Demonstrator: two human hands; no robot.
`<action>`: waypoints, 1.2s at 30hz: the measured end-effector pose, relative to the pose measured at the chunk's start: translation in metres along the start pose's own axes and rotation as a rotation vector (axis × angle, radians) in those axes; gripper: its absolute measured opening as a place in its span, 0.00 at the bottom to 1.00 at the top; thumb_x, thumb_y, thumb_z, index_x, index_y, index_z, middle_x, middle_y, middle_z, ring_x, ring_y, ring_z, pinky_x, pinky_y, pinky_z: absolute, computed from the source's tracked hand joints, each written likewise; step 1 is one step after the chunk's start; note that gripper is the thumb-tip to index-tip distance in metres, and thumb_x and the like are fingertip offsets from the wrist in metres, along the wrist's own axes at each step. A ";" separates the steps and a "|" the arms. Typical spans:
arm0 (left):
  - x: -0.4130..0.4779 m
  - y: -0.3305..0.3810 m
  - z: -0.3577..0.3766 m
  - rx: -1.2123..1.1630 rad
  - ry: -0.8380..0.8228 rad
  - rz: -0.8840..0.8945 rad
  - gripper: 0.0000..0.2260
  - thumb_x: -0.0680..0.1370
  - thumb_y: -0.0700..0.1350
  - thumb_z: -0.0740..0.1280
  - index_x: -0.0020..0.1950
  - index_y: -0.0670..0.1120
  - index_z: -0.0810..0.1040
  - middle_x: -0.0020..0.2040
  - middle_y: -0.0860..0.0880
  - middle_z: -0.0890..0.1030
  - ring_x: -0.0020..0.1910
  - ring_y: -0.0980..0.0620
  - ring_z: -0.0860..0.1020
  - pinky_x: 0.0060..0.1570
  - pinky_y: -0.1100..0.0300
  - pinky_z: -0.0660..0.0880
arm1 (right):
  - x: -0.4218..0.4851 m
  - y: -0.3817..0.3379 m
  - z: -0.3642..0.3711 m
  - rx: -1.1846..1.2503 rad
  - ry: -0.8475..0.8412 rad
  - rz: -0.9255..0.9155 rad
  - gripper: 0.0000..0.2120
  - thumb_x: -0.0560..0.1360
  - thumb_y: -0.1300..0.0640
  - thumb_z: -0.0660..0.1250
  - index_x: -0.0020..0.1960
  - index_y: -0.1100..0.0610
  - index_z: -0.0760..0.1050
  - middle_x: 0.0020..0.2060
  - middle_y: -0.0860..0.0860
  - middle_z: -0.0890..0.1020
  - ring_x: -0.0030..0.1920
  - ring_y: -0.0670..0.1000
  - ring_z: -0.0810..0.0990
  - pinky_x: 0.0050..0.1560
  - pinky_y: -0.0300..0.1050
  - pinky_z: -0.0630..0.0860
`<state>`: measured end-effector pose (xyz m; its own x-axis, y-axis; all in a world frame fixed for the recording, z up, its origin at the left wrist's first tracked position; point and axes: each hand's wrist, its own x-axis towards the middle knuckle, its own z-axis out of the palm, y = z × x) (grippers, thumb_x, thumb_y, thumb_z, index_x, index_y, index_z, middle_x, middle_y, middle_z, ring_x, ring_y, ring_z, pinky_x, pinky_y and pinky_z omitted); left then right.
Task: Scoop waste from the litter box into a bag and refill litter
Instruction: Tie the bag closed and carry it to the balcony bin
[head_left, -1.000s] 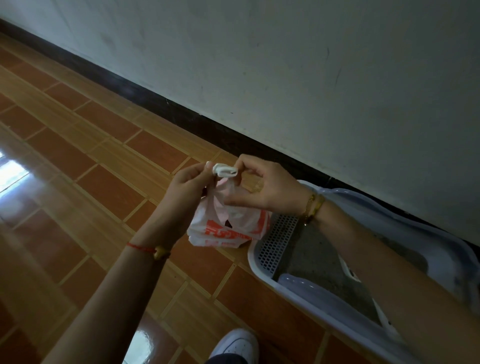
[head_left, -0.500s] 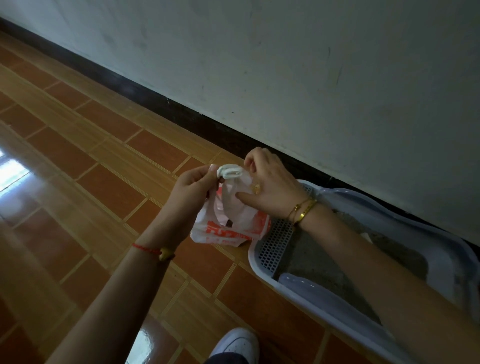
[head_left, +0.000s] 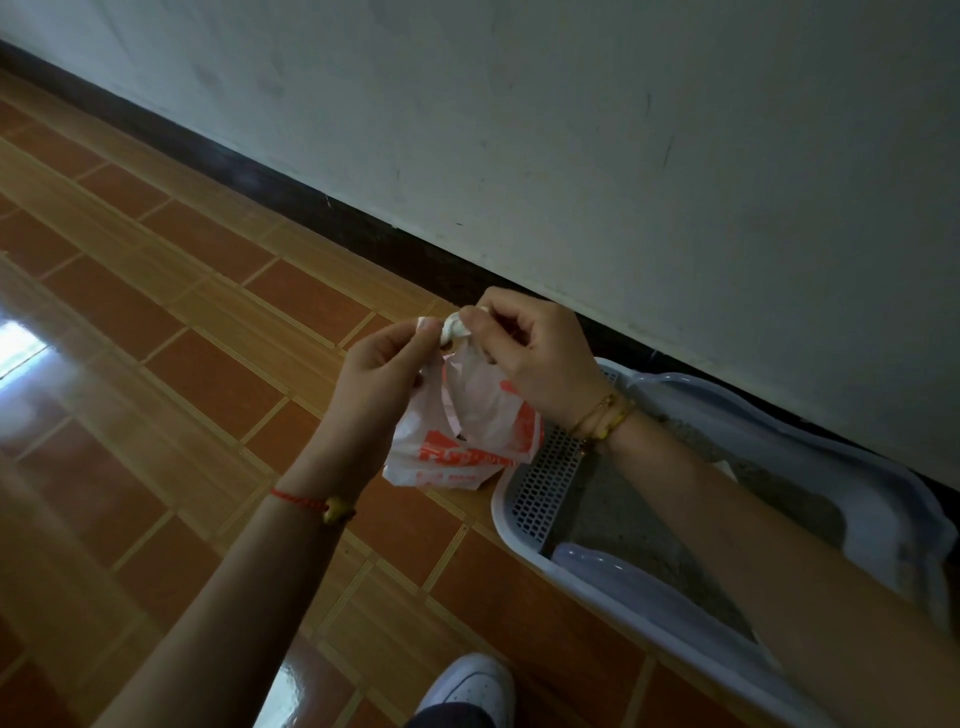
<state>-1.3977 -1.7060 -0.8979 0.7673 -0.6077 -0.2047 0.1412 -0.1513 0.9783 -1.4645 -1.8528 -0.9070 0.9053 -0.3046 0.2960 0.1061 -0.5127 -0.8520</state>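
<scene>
Our litter box (head_left: 544, 483) sits at four o'clock against the wall, with grey litter inside. The white-and-orange bag (head_left: 467, 441) hangs at centre, just off the box's ten o'clock corner, above the floor. Our left hand (head_left: 379, 374) and right hand (head_left: 540, 358) each pinch the twisted neck (head_left: 453, 327) at the bag's twelve o'clock. We judge we're tying it off: pull evenly, cinch low and hold the bag upright.

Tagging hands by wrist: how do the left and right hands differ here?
The left hand wears a thin red cord with a gold bead; the right hand wears gold bracelets. The left hand reaches in over the floor; the right hand reaches in across the litter box. Both pinch the bag's twisted top.
</scene>
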 end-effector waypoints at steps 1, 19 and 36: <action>0.001 -0.003 -0.001 0.001 0.055 0.018 0.13 0.83 0.48 0.59 0.51 0.47 0.82 0.48 0.46 0.85 0.48 0.49 0.83 0.49 0.56 0.81 | 0.000 0.003 0.001 -0.009 0.038 0.016 0.12 0.79 0.54 0.62 0.37 0.53 0.72 0.28 0.45 0.73 0.30 0.44 0.73 0.33 0.37 0.71; 0.029 -0.083 -0.032 -0.072 0.694 -0.232 0.09 0.82 0.44 0.62 0.47 0.47 0.81 0.44 0.50 0.78 0.41 0.55 0.73 0.42 0.63 0.71 | -0.038 0.099 -0.009 0.080 0.240 0.905 0.12 0.76 0.59 0.62 0.34 0.56 0.72 0.28 0.49 0.73 0.29 0.46 0.71 0.32 0.38 0.68; 0.031 -0.058 -0.018 -0.061 0.313 -0.001 0.07 0.79 0.46 0.66 0.53 0.47 0.80 0.47 0.55 0.81 0.48 0.57 0.79 0.52 0.59 0.75 | -0.031 0.098 -0.026 0.104 0.268 0.556 0.11 0.79 0.51 0.62 0.48 0.58 0.77 0.41 0.50 0.83 0.40 0.44 0.82 0.39 0.39 0.78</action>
<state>-1.3705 -1.7020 -0.9608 0.9211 -0.3365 -0.1957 0.1722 -0.0989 0.9801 -1.4923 -1.9145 -0.9887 0.7037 -0.7009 -0.1169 -0.2992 -0.1431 -0.9434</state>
